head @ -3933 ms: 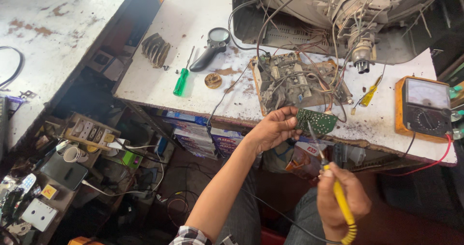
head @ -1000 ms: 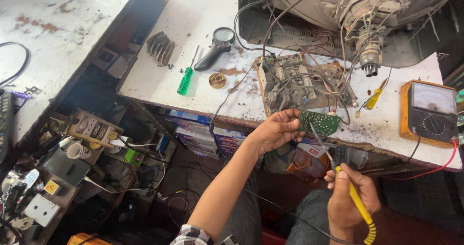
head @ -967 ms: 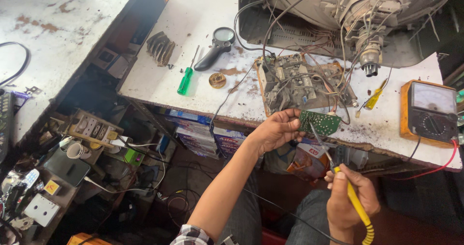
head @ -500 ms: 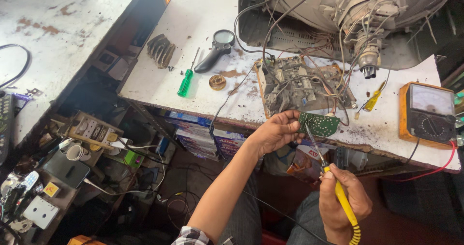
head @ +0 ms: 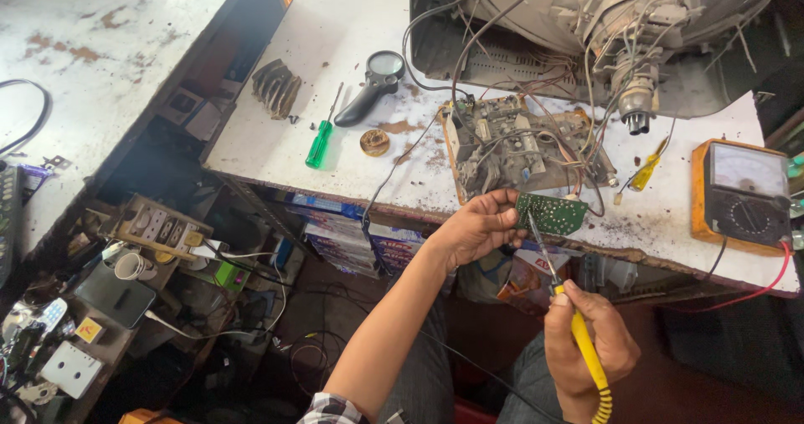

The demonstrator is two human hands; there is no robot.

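The small green board (head: 550, 213) hangs just off the front edge of the surface (head: 276, 152), wired back to the larger chassis board (head: 523, 143) that lies on it. The left hand (head: 477, 226) pinches the green board's left end between thumb and fingers, holding it roughly level. The right hand (head: 590, 340) is closed in a pen grip around the yellow handle of a soldering iron (head: 563, 298), whose thin tip slants up and touches, or nearly touches, the board's near edge; contact itself is too small to tell.

The step in hand looks like working a joint on the green board with the iron. The next move calls for a steady left hand, the tip held on one pad only, and care for the thin wires running from the board to the chassis.

Behind the chassis board sits an opened tube television (head: 603, 30), its neck and wire bundles hanging toward the surface. To the right lie a yellow screwdriver (head: 643, 171) and an orange analogue meter (head: 741, 194) with a red lead trailing off the edge. To the left are a solder reel (head: 374, 142), a green screwdriver (head: 320, 142), a black magnifier (head: 377, 85) and a ribbed metal part (head: 276, 87). Below the surface, a socket board (head: 159, 231) and loose cables clutter the floor.
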